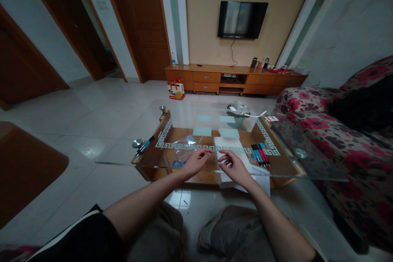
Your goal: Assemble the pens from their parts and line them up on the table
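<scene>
My left hand [196,162] is over the near part of the glass coffee table [123,163], its fingertips pinched together. A tiny dark bit shows at them, too small to name. Close by on the right, my right hand [233,167] holds nothing that I can see, its fingers bent and apart. Red, black and blue pens [260,155] lie in a row on the glass to the right. At the left edge lie more pens [144,146], blue and black. Beyond my left hand is a clear plastic bag [184,145]. A white box [229,145] shows beneath the glass.
A wastebasket [236,120] with a bag in it stands beyond the table. A floral sofa [350,147] is on the right, a brown rounded piece of furniture [27,168] on the left. By the TV cabinet [205,77] stands a carton bag [176,91].
</scene>
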Motion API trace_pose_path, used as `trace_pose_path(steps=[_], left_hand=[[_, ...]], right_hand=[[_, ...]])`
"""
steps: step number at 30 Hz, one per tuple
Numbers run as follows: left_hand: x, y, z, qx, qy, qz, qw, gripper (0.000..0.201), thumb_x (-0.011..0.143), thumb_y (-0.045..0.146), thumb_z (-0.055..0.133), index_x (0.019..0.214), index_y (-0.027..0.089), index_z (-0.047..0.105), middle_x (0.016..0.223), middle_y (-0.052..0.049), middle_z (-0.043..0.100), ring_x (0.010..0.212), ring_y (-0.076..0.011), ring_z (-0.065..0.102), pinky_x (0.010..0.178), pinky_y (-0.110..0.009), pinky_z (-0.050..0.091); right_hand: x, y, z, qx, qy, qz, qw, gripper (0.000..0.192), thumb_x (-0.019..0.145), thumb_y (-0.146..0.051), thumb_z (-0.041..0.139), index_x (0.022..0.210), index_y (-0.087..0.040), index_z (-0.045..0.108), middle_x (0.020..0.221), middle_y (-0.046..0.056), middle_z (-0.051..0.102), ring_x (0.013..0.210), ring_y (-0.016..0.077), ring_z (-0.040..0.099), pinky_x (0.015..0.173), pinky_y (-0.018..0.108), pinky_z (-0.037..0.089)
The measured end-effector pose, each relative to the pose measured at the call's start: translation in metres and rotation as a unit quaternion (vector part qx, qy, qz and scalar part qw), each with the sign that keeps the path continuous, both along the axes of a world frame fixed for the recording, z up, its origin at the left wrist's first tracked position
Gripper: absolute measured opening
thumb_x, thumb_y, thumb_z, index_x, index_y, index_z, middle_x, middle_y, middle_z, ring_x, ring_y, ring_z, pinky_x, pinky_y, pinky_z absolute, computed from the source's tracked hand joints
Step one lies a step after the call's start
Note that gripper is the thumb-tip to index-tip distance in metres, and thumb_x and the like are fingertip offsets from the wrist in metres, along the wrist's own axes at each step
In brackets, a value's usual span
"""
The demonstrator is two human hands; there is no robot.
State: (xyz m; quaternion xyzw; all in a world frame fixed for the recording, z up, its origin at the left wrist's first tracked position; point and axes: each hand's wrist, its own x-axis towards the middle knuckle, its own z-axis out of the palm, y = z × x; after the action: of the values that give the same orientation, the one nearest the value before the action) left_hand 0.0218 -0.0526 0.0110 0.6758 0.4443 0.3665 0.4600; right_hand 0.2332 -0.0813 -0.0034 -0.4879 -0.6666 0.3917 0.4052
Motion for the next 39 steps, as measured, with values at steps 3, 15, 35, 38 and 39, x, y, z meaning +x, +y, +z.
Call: trace_pose_path(steps=[3,15,35,38,39], left_hand=[[0.001,0.0,0.002,-0.02,-0.007,0.011,1.0,0.03,0.09,0.035,0.05,0.104,0.015,0.066,0.069,0.001,0.057,0.06,-0.0115,0.048,0.057,-0.021,0.037],[0.003,-0.005,0.011,-0.053,-0.03,0.011,0.998,0.021,0.085,0.028,0.05,0.089,0.015,0.065,0.066,0.002,0.057,0.054,-0.0091,0.044,0.053,-0.02,0.035],[0.005,-0.007,0.018,-0.079,-0.006,0.013,0.997,0.019,0.082,0.027,0.049,0.084,0.015,0.064,0.067,0.0,0.057,0.054,-0.0101,0.044,0.05,-0.019,0.033],[0.005,-0.007,0.016,-0.08,-0.008,0.012,0.997,0.02,0.082,0.028,0.049,0.085,0.015,0.064,0.066,0.001,0.056,0.053,-0.0095,0.043,0.05,-0.019,0.033],[0.005,-0.006,0.014,-0.08,-0.009,0.013,0.997,0.02,0.083,0.029,0.05,0.086,0.015,0.064,0.066,0.001,0.056,0.052,-0.0092,0.043,0.05,-0.019,0.033]], right_hand=[[0.001,0.0,-0.002,0.006,-0.005,-0.002,1.0,0.05,0.078,-0.025,0.062,0.127,-0.021,0.052,0.097,0.005,0.067,0.068,0.0114,0.058,0.055,0.022,0.043],[0.008,0.004,-0.004,0.02,-0.072,-0.123,0.99,0.053,0.077,-0.026,0.059,0.128,-0.019,0.044,0.095,0.004,0.066,0.059,0.0113,0.057,0.062,0.027,0.048],[0.022,0.008,-0.034,0.099,-0.281,-0.086,0.951,0.044,0.079,-0.022,0.062,0.122,-0.02,0.063,0.122,0.013,0.055,0.113,0.0272,0.055,0.103,0.043,0.041],[0.022,0.007,-0.035,0.092,-0.297,-0.083,0.947,0.045,0.081,-0.024,0.062,0.125,-0.019,0.063,0.123,0.015,0.055,0.114,0.0281,0.054,0.103,0.043,0.041],[0.022,0.007,-0.035,0.091,-0.302,-0.081,0.946,0.045,0.082,-0.025,0.062,0.126,-0.019,0.063,0.123,0.015,0.055,0.114,0.0282,0.054,0.103,0.042,0.041]])
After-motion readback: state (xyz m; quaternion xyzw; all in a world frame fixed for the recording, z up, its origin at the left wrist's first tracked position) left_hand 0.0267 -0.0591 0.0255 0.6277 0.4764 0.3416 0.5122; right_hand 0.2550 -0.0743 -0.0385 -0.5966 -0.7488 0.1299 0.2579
